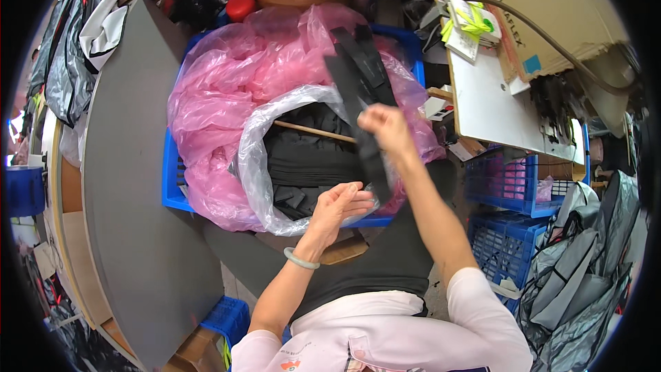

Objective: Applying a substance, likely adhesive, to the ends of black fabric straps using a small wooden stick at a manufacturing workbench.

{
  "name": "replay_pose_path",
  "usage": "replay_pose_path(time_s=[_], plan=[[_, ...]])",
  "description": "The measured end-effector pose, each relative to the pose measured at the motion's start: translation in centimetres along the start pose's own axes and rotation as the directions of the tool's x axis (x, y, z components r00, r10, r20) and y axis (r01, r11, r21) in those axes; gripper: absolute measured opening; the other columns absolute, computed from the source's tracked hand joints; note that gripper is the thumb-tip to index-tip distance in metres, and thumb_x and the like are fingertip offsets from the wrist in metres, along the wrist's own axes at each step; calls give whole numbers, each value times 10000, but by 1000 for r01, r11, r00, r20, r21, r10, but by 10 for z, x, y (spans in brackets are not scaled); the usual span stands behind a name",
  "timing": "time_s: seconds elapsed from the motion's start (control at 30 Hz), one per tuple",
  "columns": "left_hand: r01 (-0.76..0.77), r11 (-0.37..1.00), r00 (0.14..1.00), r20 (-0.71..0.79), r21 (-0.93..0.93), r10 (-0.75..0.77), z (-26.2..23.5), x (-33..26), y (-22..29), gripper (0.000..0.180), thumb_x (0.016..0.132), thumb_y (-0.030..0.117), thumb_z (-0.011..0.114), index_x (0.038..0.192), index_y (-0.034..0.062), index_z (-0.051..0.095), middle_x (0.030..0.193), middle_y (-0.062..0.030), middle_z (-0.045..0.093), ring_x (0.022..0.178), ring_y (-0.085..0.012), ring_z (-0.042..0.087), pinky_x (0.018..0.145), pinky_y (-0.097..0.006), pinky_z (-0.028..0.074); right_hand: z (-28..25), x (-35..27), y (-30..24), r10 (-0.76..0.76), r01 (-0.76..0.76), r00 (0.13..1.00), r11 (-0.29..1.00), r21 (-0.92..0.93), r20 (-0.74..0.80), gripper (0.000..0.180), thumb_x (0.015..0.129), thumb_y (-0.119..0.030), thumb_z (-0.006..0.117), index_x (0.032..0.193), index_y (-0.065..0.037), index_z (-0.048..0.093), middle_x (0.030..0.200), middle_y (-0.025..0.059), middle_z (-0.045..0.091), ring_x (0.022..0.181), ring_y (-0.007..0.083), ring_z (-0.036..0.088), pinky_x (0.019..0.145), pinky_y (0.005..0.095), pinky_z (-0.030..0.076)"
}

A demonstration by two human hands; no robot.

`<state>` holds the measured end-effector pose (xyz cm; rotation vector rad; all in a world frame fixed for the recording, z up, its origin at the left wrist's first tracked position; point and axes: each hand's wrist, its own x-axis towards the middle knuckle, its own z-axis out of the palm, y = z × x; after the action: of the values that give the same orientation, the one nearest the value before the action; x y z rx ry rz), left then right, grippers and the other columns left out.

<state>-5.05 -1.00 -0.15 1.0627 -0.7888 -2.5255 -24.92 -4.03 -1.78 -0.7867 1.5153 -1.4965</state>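
Right hand (383, 126) raised at 1 o'clock above crate, fingers clamped on bundle of black straps (358, 76), strap ends fanning up to 12 o'clock, one tail hanging down past palm. Left hand (339, 204) at 6 o'clock of clear bag (256, 158), fingers apart, palm up, touching hanging tail. More black pieces stacked inside clear bag, pink bag (220, 83) around it, all in blue crate (170, 186). Grey bench (131, 200) at 9 o'clock. Step in hand, by look: sorting straps pulled from bag. Next move likely calls for left fingers closing on tail.
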Motion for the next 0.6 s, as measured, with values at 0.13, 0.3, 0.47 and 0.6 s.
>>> replay_pose_path(time_s=[0.13, 0.3, 0.47, 0.6], plan=[[94, 993, 992, -90, 71, -88, -17, -3, -16, 298, 915, 193, 537, 1110, -33, 541, 974, -175, 639, 864, -246, 646, 793, -334, 526, -58, 104, 2, -334, 237, 933, 847, -476, -131, 136, 760, -108, 646, 820, 11, 620, 681, 46, 588, 638, 168, 549, 618, 302, 438], [75, 986, 916, -381, -148, -127, -71, -21, -34, 238, 900, 149, 549, 1071, -16, 556, 907, -161, 638, 778, -232, 650, 687, -323, 553, 1, 76, -1, -562, 478, 824, 628, -614, 67, 144, 754, -132, 651, 843, -20, 642, 802, 125, 602, 797, 272, 590, 699, 356, 455], [-39, 989, 877, -480, -142, -34, -81, -17, -21, 284, 908, 110, 511, 1159, -20, 489, 878, -170, 627, 716, -239, 651, 654, -323, 550, 59, -5, 79, -331, 488, 872, 515, -705, 361, 179, 700, -121, 692, 863, -55, 661, 872, 66, 610, 867, 260, 558, 761, 361, 440], [-164, 982, 853, -513, -93, 94, -87, -6, -2, 394, 905, 86, 490, 1257, -38, 362, 876, -185, 612, 706, -252, 647, 638, -332, 552, 67, -16, 106, -273, 403, 911, 428, -809, 309, 256, 650, -93, 715, 895, -53, 649, 865, 56, 551, 898, 253, 523, 742, 381, 411]])
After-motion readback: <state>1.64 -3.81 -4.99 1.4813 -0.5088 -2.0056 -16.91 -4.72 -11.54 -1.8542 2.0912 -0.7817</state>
